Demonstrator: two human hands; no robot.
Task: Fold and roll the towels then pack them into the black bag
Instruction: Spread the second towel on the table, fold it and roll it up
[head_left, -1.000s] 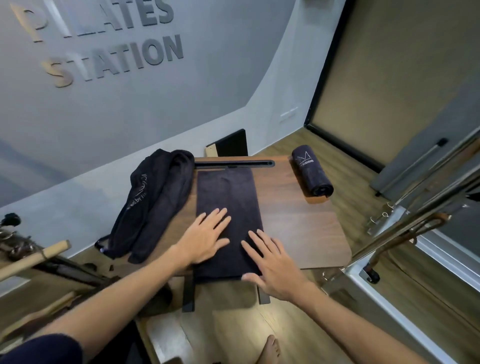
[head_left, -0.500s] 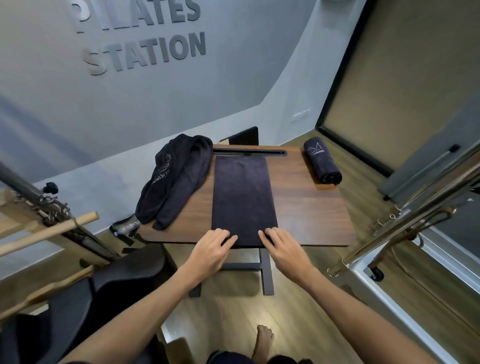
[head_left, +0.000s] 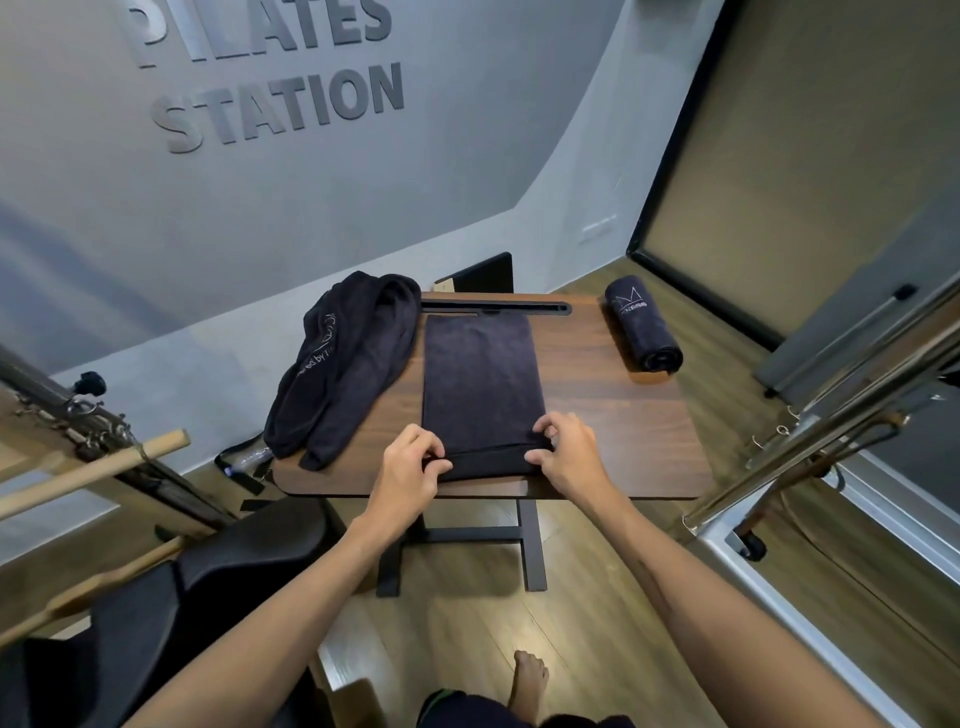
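Rolling starts: left hand (head_left: 410, 467) and right hand (head_left: 566, 452) pinch the towel's (head_left: 480, 384) near edge on the desk (head_left: 623, 431); next, roll it evenly toward the far end.

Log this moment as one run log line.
step: starting roll | left hand, right hand: pinching folded towel's near edge | rolled towel: table's far right

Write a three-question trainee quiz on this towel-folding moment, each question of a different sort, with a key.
1. True or false: the rolled towel sits at the table's far right corner.
2. Which part of the folded towel do the left hand and right hand grip? A) far end B) near end C) middle
3. Fill in: the unfolded pile lies to the ___ of the folded towel.

Key: 1 true; 2 B; 3 left
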